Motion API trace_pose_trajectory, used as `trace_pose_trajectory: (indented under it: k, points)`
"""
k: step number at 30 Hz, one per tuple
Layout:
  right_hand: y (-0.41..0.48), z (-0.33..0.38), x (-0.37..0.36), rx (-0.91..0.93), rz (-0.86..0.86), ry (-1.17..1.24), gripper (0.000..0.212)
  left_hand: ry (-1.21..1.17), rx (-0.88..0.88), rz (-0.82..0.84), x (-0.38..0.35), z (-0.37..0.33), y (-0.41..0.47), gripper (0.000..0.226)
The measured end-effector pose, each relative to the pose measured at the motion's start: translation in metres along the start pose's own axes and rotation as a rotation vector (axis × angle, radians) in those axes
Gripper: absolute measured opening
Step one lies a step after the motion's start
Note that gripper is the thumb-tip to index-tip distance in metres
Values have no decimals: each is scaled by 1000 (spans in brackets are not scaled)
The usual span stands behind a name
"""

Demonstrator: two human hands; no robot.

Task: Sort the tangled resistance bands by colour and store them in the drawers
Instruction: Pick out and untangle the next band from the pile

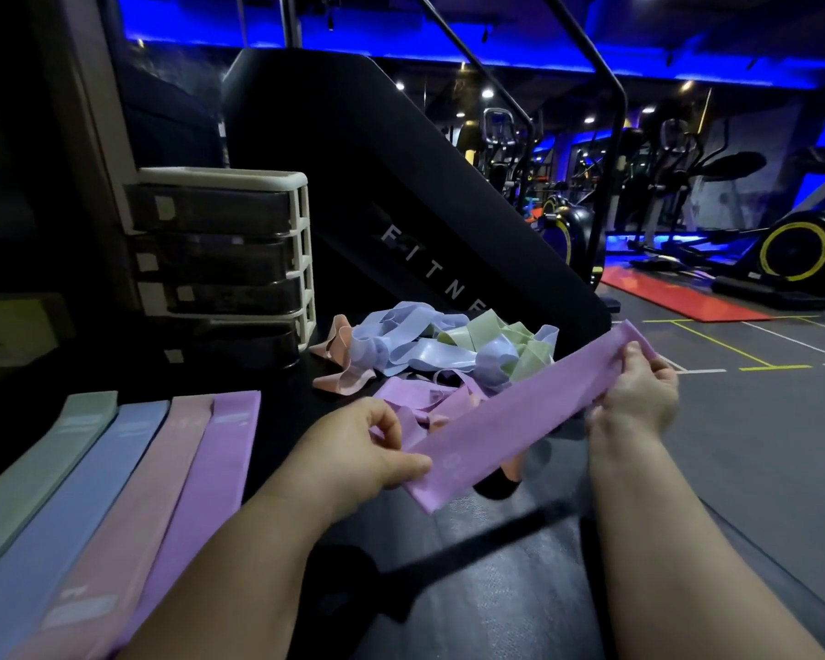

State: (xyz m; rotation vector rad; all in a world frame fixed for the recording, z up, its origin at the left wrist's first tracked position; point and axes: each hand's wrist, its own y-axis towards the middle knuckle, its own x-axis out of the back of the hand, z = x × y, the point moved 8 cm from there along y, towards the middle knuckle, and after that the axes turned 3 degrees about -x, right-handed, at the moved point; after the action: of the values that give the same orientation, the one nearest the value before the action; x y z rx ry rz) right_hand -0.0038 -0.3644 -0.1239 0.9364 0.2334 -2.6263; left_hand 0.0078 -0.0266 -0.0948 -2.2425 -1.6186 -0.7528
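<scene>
Right now, on my screen, 2 hands hold 1 purple band (520, 421) up over the dark worktop (472, 593). The left hand (353, 450) pinches the near end between the thumb and the fingers (386, 419). The right hand (639, 393) grips the far end, with its fingers curled round the edge. The band is pulled flat and straight between them. It slants from low near me to high on the right.

Behind the band I see the pile of bands (439, 350) lying on the worktop. It is all mixed up. Blue, green, pink and purple loops lie twisted over each other.

On the left, 4 bands lie flat, close side by side. From the left they go green band (34, 473), blue band (67, 507), pink band (134, 516), then a second purple band (201, 488).

Behind those stands the drawer box (229, 259). It is a white frame with 4 dark drawers stacked up, just to the left of the pile. I cannot tell what is inside the drawers.

A big black machine (353, 183) with white letters leans up behind the pile. Far off on the right I see a red mat (677, 297) on the floor and exercise bikes (791, 254).
</scene>
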Motion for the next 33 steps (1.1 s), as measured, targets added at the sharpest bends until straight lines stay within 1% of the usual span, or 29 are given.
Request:
trace_pose_trajectory:
  k: [3,5,7,9,12,14,16,19,21,25,28,31,32,33]
  points:
    - [-15,1,-13,99,99,-89,17,44,-7,98,6,3,-19,15]
    - [-29,2,-25,162,181,-133,12,131,-10,129,16,9,-33,10]
    - [-44,3,-35,207,234,-175,10,185,-5,145,28,17,-48,19]
    - [-60,1,-47,216,279,-194,10,168,-2,152,41,26,-61,25]
    - [-85,-8,-75,165,393,-193,12,150,2,137,63,38,-79,22]
    - [-105,-15,-100,130,486,-232,7,126,6,110,78,45,-91,20]
    - [-123,-28,-121,86,547,-271,8,98,24,94,90,53,-100,17]
    - [-146,-53,-147,26,597,-327,9,184,34,30,110,70,-108,21]
    - [-161,-73,-162,-6,622,-388,12,195,32,-18,121,81,-110,24]
    - [-183,-120,-186,-54,687,-526,23,134,64,1,131,101,-111,18]
    - [-199,-146,-199,-85,701,-597,21,141,63,-37,142,109,-111,13]
    - [-216,-172,-212,-181,751,-597,19,197,43,-70,150,112,-110,5]
    - [-220,-180,-215,-196,766,-603,22,195,44,-62,149,113,-109,6]
    - [-223,-187,-217,-188,780,-631,24,196,42,-49,148,115,-109,13]
